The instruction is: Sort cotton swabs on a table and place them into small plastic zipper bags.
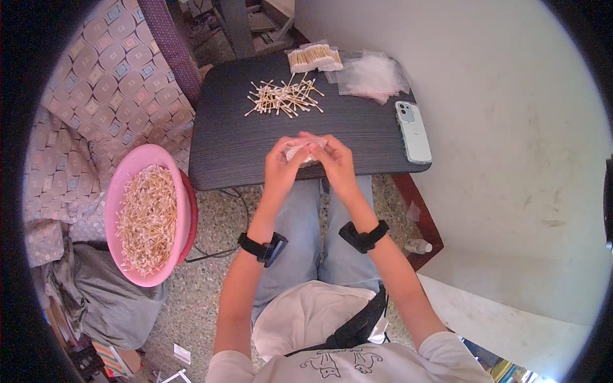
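Note:
Both of my hands meet over the near edge of the dark table (pixel 223 150). Between them is a small clear plastic bag (pixel 306 142) with white-tipped cotton swabs partly visible inside. My left hand (pixel 281 157) grips the bag's left side, and my right hand (pixel 336 159) pinches its right side, thumbs close together. Fingers cover most of the bag, so how full it is cannot be seen. Beyond the hands, a loose pile of cotton swabs (pixel 284 97) lies crisscrossed on the tabletop.
Filled swab bags (pixel 315 59) sit at the table's far edge, beside a stack of clear plastic bags (pixel 373 75). A white phone (pixel 414 132) lies at the right edge near the wall (pixel 511 127). A pink basin (pixel 115 220) heaped with swabs stands left. A bottle (pixel 418 246) lies on the floor.

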The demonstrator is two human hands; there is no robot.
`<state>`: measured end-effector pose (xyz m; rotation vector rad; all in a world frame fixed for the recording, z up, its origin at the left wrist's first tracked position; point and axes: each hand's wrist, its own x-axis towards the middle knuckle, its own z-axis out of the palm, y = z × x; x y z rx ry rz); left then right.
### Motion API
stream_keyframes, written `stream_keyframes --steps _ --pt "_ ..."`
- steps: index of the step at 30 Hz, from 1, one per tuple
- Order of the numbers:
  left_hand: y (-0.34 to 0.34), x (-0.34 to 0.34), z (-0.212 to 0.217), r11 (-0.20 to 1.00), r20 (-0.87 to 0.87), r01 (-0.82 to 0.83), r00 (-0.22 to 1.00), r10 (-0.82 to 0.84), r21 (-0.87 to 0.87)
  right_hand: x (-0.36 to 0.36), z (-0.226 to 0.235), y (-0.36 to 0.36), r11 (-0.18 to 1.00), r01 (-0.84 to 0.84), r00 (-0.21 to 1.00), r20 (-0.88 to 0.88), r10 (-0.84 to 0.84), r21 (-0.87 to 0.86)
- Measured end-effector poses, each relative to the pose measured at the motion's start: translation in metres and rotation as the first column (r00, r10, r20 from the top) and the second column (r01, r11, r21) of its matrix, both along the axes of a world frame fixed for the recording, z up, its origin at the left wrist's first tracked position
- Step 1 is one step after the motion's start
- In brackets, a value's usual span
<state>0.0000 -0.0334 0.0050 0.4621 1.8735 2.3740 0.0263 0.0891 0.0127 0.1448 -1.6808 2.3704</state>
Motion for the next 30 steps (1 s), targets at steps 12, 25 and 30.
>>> stream_keyframes --steps 12,25,30 --pt "0.0 -0.003 0.003 0.999 0.146 0.04 0.989 -0.037 -0.022 -0.003 -0.005 0.003 0.986 0.145 0.981 0.142 -0.132 -0.083" --pt "-0.003 -0.008 0.003 0.976 0.154 -0.08 0.982 0.113 -0.204 0.009 0.065 0.056 0.892 0.261 0.965 -0.124 -0.231 0.369" --pt "0.011 -0.013 0.005 0.992 0.165 -0.036 0.985 0.056 -0.122 0.085 0.19 0.133 0.792 0.532 0.793 -0.503 -0.343 0.299"
